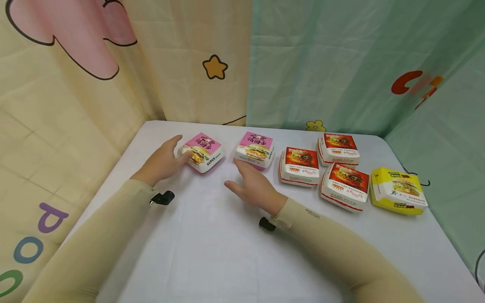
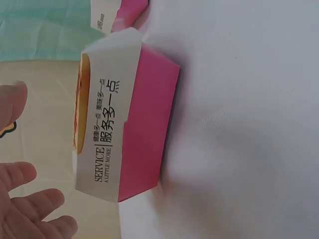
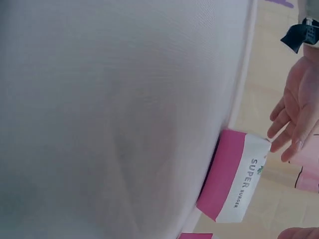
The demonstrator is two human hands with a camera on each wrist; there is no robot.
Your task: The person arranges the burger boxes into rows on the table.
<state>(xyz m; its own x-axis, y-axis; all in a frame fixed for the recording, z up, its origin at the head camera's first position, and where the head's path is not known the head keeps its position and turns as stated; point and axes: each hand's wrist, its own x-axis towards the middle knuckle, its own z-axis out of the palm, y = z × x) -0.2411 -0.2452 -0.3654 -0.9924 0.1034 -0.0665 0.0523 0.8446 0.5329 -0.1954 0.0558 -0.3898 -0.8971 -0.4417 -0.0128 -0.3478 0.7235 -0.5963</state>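
A pink-and-white burger box (image 1: pixel 203 152) sits at the back left of the table, with my left hand (image 1: pixel 162 161) at its left side. In the left wrist view, that hand's fingers (image 2: pixel 37 201) are spread apart, with a visible gap to the pink-sided box (image 2: pixel 134 124). To the right stands a second pink-and-white burger box (image 1: pixel 255 148). My right hand (image 1: pixel 254 187) is at its front edge, fingers extended and thumb apart; whether a fingertip touches the box I cannot tell. Neither hand grips anything.
On the right are three red-topped burger boxes, one in front (image 1: pixel 345 185), one at the left (image 1: pixel 300 165) and one behind (image 1: pixel 339 148). A yellow burger box (image 1: pixel 399 190) lies beyond them. Printed curtains (image 1: pixel 182 63) surround the white table (image 1: pixel 212 244).
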